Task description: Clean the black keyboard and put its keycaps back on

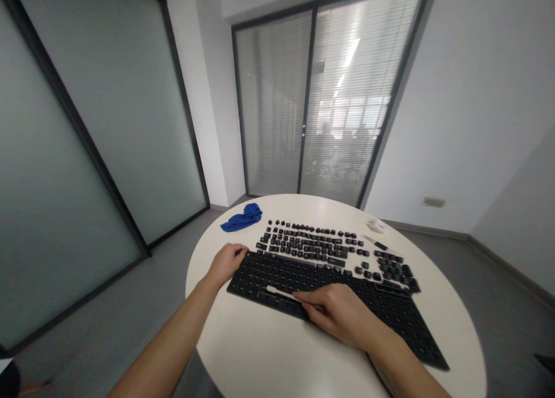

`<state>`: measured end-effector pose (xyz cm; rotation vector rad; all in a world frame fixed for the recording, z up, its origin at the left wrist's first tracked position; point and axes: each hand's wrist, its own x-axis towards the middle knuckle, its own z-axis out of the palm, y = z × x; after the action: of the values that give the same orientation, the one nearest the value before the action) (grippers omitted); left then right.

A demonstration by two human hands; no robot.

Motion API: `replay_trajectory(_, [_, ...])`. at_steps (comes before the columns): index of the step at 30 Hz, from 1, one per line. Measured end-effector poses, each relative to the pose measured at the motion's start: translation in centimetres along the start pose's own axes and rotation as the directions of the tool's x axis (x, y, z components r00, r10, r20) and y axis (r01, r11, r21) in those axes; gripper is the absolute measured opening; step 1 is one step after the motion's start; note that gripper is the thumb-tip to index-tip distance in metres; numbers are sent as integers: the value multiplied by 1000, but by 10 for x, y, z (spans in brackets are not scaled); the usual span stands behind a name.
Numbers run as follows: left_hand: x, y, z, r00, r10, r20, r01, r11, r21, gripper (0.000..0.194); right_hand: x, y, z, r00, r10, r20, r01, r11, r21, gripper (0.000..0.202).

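A black keyboard base [277, 273] with its keycaps off lies across the round table, its rows of bare key posts showing. My left hand [228, 262] is at the base's far left corner, fingers curled against its edge. In my right hand [336, 310] a slim white stick with a rounded pale tip, which looks like a cotton swab [280, 292], is pinched between thumb and fingers. The swab points left, over the lower rows of the base. Behind the base, loose black keycaps [303, 242] are laid out in keyboard order.
A crumpled blue cloth [243, 217] lies at the table's far left. On the right are a small tool with a black handle and thin wires [381, 246], and a white crumpled item [375, 225]. The white round table [255, 334] stands near glass partitions and walls.
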<state>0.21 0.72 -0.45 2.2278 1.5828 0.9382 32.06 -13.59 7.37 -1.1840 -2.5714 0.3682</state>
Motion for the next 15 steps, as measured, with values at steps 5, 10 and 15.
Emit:
replay_trajectory(5, [-1,1,0,1000,-2,-6,2,1000,-5,30,-4,4,-11,1000,-2,19,1,1000,18,36])
replay_trajectory(10, [0,1,0,1000,-1,-5,1,1000,-11,31,-3,3,-7,999,-47,26,46,999,29,39])
replay_trajectory(15, [0,0,0,1000,6,0,-6,1000,-10,29,-3,3,-7,998,-39,43,38,999,9,37])
